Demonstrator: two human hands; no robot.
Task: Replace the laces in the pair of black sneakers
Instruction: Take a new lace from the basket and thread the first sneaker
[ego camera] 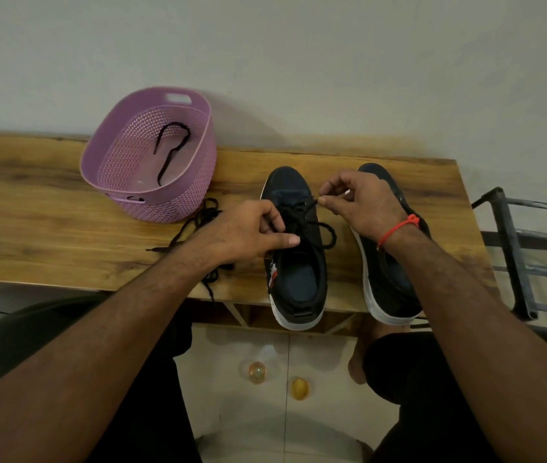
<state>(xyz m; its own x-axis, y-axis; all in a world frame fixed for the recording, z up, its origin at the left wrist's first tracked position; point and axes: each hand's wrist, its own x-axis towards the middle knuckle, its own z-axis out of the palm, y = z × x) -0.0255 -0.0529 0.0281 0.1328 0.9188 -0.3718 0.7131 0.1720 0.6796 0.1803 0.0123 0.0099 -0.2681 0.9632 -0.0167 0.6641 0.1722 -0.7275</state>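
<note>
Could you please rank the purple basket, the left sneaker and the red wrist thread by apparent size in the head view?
1. purple basket
2. left sneaker, though it lies nearer the camera, so the top two are unsure
3. red wrist thread

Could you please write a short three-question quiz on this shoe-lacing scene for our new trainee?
1. True or false: the purple basket holds one black lace.
2. Which sneaker is being laced? A: the left sneaker. B: the right sneaker. C: neither.
3. Fill in: the right hand pinches the tip of the ____ at the left sneaker's eyelets.

Key
1. True; a single lace lies inside the basket, and another loose lace lies on the wooden table by the left hand.
2. A; both hands work over it.
3. Lace.
</note>
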